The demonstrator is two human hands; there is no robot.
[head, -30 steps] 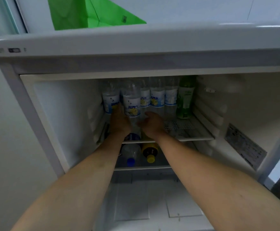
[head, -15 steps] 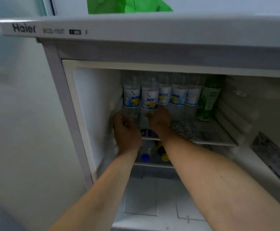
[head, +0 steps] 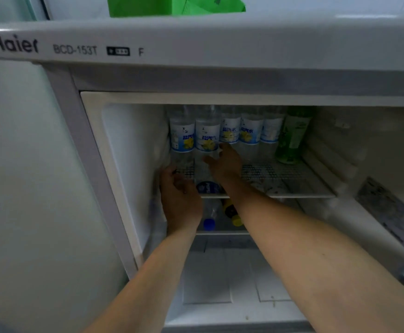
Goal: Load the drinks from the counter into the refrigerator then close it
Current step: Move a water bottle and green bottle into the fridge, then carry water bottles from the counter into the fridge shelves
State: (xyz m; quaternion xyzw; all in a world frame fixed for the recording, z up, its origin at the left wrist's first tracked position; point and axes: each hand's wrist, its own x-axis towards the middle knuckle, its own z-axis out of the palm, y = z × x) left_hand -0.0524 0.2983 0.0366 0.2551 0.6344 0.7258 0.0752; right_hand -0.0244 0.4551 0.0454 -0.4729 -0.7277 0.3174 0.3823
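since the earlier frames both hands have slid back toward the front edge of the wire shelf, the left one furthest, and the view has swung so the brand strip now fills the upper left of the frame. left fingers (head: 175,173) curl loosely over the shelf's front left corner with nothing visibly in them, though blur keeps me from being sure they only rest there. right fingers (head: 216,156) are spread and relaxed, tips touching the lower body of the second clear bottle (head: 207,138) in the row, not wrapped round it.

outward from those tips: the left hand (head: 180,203) sits low at centre-left, the right hand (head: 225,163) just right of it and deeper in. the wire shelf (head: 292,179) carries a row of white-labelled clear bottles across the back with a green bottle (head: 292,135) at its right end. under it, on a lower shelf, a blue-capped bottle (head: 209,222) and a yellow-capped bottle (head: 234,216) lie on their sides. the refrigerator (head: 95,164) stands open, with a green bag (head: 162,6) on top at the upper edge of the frame.

risks, as i judge them: the bottles stand packed and upright on a grid, so a careless nudge from the right fingertips as the hand leaves could tip one into its neighbours. a wrist or forearm catching the shelf edge could jolt the whole row. the door is out of view, so whether it swings clear i cannot tell.
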